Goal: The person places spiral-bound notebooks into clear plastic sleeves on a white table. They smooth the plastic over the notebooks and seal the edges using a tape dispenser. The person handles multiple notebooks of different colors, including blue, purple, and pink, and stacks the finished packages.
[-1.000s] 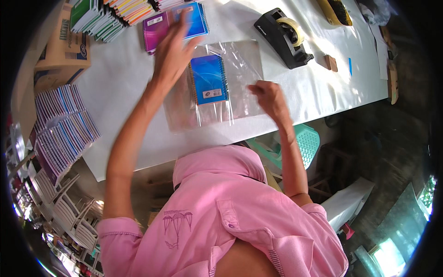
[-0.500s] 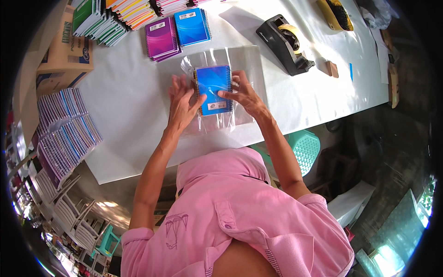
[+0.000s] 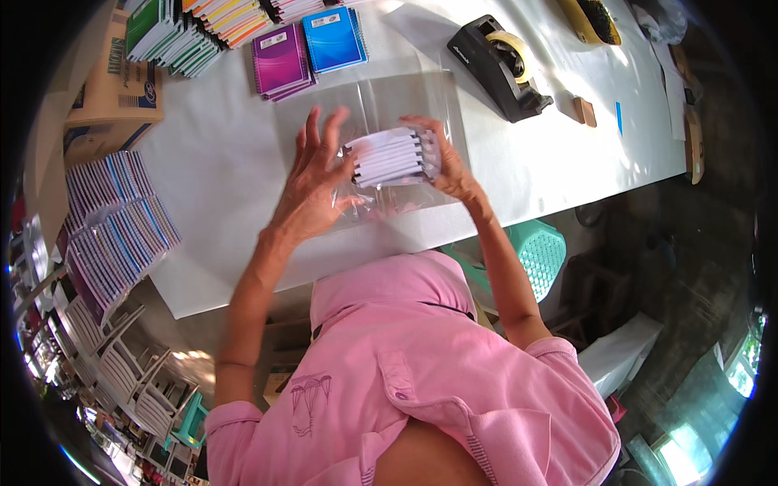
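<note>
A small stack of spiral notebooks (image 3: 386, 159) stands on edge above the table, its white page edges facing up at me. Clear plastic wrap (image 3: 356, 207) hangs loosely around it. My right hand (image 3: 450, 166) grips the stack at its right end, fingers over the far side. To the left, my left hand (image 3: 308, 182) is open, its fingers raised and spread and a little blurred, close to the stack's left end. Whether its fingertips touch the plastic I cannot tell. Beneath both hands lies a flat greyish clear plastic sheet (image 3: 450, 109).
Purple notebooks (image 3: 280, 61) and a blue notebook (image 3: 335, 40) lie beyond. A black tape dispenser (image 3: 494, 69) sits at far right, near a small brown block (image 3: 583, 112). Notebook stacks (image 3: 121, 231) and a cardboard box (image 3: 113, 105) line the left. A green stool (image 3: 536, 255) stands below the table edge.
The notebook stack has been tipped from lying flat, blue cover up, onto its edge. My left hand has come off the cover and spread its fingers; my right hand has shifted to the stack's end.
</note>
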Tool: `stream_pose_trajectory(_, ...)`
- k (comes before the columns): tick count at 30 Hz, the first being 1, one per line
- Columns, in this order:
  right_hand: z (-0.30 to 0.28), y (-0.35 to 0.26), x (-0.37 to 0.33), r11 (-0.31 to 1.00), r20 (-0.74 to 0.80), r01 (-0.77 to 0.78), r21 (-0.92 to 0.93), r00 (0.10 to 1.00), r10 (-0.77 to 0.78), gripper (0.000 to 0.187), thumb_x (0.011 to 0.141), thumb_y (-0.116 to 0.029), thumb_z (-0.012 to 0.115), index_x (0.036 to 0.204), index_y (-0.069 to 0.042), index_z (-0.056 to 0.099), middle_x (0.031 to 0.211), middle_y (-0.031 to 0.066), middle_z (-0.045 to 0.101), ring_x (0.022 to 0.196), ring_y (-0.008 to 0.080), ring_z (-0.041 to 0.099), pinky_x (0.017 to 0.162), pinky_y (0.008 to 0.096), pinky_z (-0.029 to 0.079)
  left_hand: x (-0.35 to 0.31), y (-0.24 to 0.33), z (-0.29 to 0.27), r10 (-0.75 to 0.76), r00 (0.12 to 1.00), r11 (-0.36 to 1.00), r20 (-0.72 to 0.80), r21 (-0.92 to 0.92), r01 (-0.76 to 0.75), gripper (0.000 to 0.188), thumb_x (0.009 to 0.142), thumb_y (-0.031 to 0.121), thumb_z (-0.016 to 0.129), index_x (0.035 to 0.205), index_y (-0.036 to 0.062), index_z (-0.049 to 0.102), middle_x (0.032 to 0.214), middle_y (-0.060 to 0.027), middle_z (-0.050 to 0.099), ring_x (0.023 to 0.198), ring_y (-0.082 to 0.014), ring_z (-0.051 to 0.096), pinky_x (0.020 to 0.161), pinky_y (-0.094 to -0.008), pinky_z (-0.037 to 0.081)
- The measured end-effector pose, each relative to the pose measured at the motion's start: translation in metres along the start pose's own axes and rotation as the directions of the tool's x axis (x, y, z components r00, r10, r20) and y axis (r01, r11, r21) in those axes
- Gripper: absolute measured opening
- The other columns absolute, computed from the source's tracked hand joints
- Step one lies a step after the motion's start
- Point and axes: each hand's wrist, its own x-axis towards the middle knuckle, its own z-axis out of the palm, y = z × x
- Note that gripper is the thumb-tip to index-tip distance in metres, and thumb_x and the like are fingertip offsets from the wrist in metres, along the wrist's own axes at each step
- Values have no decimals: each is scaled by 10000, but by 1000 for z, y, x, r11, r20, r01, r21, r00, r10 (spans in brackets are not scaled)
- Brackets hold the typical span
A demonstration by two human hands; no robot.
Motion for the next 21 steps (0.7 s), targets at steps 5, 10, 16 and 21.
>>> stream_pose_trajectory(5,-28,-13,-13,915,31,-84,-394,994,104,843,601,24,797,1342,-107,417,1374,106,459,1280,334,431,1092,391,362,28,24,-21,105,982,968,156,212,-137,195,715,203,782,909,198,770,1369,77,530,1382,-359,294,1099,-561,250)
stream_pose_trajectory(10,-24,-36,-24,996,-65,66,-62,995,-70,694,630,-33,820,1253,-101,520,1421,124,418,1341,307,378,1133,441,306,9,38,-16,-445,787,860,-427,-449,242,282,761,161,776,1040,183,746,1429,-135,458,1390,-385,283,1131,-505,206)
stream_pose_trajectory(16,-1,-30,-23,982,-123,165,-95,977,-176,528,599,-179,856,1072,-105,634,1402,120,455,1311,316,413,1083,466,350,-50,7,40,-272,921,962,-279,-80,260,497,624,130,842,1100,205,722,1497,-152,342,1391,-433,242,1134,-508,244)
stream_pose_trajectory(21,0,-32,-21,959,-97,208,-191,969,-229,531,598,-216,855,1084,-134,656,1412,118,439,1303,331,413,1068,456,370,-31,1,33,-187,963,978,-196,54,201,586,567,140,858,1106,313,710,1520,-58,318,1403,-446,177,1106,-521,314)
